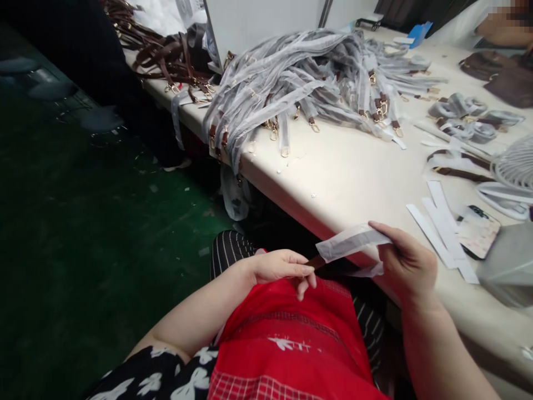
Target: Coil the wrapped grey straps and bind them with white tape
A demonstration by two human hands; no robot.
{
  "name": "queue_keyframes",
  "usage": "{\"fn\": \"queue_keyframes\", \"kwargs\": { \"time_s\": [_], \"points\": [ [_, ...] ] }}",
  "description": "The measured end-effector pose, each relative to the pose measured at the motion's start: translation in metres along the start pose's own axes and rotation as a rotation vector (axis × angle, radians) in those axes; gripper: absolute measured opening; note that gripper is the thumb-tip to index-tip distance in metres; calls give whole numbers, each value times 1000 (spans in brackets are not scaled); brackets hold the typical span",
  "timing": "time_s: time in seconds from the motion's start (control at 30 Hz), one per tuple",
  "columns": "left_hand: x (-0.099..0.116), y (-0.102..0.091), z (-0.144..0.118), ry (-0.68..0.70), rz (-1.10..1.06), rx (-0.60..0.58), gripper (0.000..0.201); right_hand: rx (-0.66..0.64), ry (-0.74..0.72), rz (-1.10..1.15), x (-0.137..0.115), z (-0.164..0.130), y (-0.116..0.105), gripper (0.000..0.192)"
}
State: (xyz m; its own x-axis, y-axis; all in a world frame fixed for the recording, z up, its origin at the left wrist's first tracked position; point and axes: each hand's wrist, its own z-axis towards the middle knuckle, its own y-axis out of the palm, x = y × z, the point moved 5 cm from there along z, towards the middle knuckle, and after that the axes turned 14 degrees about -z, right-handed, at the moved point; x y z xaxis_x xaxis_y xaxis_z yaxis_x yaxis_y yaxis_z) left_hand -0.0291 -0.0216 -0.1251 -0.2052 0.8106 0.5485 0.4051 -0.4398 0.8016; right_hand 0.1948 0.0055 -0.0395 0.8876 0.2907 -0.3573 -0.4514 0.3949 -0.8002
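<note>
Between my hands, above my lap and beside the table edge, runs a brown strap (352, 243) partly wrapped in whitish paper or film. My left hand (287, 269) pinches its bare brown end between thumb and fingers. Around the wrapped part, my right hand (410, 264) is closed, with the thumb along the top. A second wrapped length hangs below, near the right fingers. The far end of the strap is hidden behind my right hand.
A large heap of wrapped straps (291, 83) with gold clasps covers the table's far side. Unwrapped brown straps (166, 58) lie behind it. At right are white paper strips (445, 233), a phone (478, 230) and a white fan (516, 164). Another person's hand shows top right.
</note>
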Motion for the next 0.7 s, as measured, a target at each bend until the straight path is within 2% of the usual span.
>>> {"fn": "queue_keyframes", "kwargs": {
  "time_s": [0.07,0.13,0.2,0.3,0.37,0.57,0.7],
  "points": [
    [-10,-6,-13,-88,-62,-28,42,-31,-12,-2,3,-2,6,30],
    [-12,-13,-27,-82,-139,-28,46,-81,-42,-12,5,-4,12,31],
    [-4,-20,-41,31,-238,-14,48,-151,-95,-29,4,-8,19,31],
    [18,-28,-60,274,-402,33,47,-247,-183,-32,-3,-16,29,30],
    [31,-29,-68,380,-507,77,46,-284,-191,-17,-7,-21,35,29],
    [70,-12,-76,596,-766,207,46,-357,-71,79,-16,-25,41,28],
    [98,-8,-65,803,-801,332,38,-489,55,259,-37,-33,54,27]
  ]
}}
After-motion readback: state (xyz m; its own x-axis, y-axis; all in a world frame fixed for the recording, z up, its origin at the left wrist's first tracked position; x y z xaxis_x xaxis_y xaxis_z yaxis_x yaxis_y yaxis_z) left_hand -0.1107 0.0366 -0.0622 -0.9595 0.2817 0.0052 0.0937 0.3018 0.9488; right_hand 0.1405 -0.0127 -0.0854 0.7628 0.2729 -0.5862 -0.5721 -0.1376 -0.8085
